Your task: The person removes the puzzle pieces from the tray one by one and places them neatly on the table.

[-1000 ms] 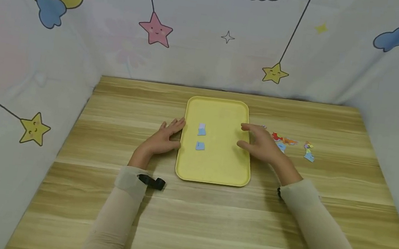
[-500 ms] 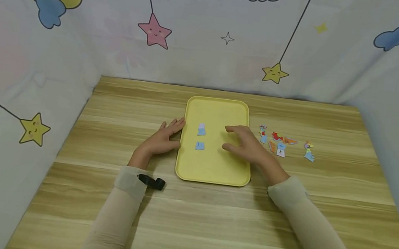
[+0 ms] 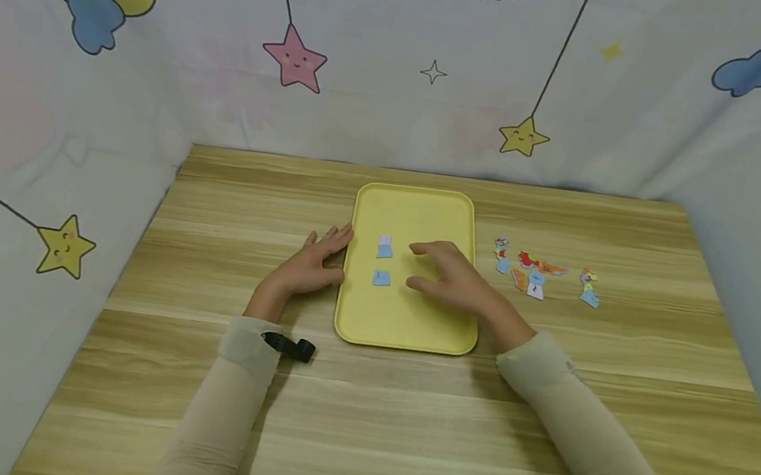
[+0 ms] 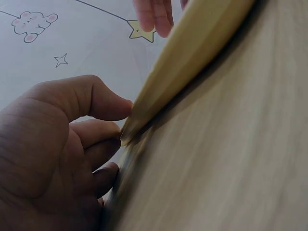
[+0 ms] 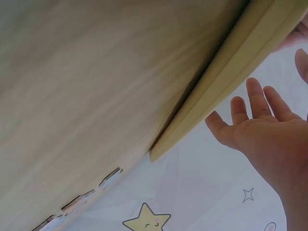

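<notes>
A yellow tray [image 3: 405, 324] lies on the wooden table. On its left half are a lilac-and-blue piece [image 3: 385, 247] and, nearer me, a smaller blue piece [image 3: 382, 278], both flat like paper or card. My left hand [image 3: 309, 266] rests against the tray's left edge, thumb and fingertips touching its side; the left wrist view shows this hand [image 4: 62, 139] at the rim. Above the tray's right half hovers my right hand [image 3: 454, 278], fingers extended, thumb apart, holding nothing. Its fingertips point towards the two pieces without touching them. In the right wrist view the hand [image 5: 269, 125] is spread beyond the tray side.
Right of the tray lie several small coloured cut-out pieces: a red one [image 3: 528, 260], an orange one [image 3: 551, 270], a blue-and-white one [image 3: 536, 285] and a yellow-and-blue one [image 3: 589, 288]. A white curtain [image 3: 380, 126] printed with stars stands behind the table.
My right hand has moved left from the tray's right edge to over the tray, uncovering the coloured pieces beside it. The left hand and the pieces on the tray have stayed put.
</notes>
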Action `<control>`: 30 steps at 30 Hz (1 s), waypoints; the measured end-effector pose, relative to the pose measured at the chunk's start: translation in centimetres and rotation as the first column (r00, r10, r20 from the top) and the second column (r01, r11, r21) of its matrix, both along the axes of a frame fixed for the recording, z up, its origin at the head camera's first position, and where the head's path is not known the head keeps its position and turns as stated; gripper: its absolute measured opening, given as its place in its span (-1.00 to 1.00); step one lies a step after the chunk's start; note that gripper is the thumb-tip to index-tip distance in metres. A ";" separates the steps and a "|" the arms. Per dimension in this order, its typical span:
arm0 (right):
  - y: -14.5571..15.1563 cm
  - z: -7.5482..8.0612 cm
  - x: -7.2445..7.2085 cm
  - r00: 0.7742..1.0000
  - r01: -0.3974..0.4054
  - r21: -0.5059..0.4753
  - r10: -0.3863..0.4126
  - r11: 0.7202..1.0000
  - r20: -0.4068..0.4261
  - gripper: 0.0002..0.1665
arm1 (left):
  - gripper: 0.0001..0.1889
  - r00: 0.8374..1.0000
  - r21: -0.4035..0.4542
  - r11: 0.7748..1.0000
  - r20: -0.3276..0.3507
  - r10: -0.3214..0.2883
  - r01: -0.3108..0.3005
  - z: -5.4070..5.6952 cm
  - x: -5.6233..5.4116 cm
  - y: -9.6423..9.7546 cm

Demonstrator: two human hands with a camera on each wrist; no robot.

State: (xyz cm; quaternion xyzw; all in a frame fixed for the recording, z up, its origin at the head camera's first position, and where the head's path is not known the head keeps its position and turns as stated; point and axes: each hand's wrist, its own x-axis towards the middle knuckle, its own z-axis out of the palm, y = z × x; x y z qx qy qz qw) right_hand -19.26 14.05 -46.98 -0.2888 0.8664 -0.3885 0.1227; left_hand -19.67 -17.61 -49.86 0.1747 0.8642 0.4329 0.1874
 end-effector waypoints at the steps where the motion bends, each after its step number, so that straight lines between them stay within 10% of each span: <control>1: -0.2 0.0 0.0 1.000 -0.004 -0.005 0.004 1.000 0.001 -0.27 | -0.09 1.000 -0.002 1.000 -0.003 -0.001 0.001 0.0 0.0 0.0; 30: -4.3 -1.0 -0.2 0.995 -0.082 0.072 0.078 0.994 0.067 -0.28 | -0.10 1.000 -0.021 1.000 -0.006 -0.010 0.010 -0.3 -0.3 -0.1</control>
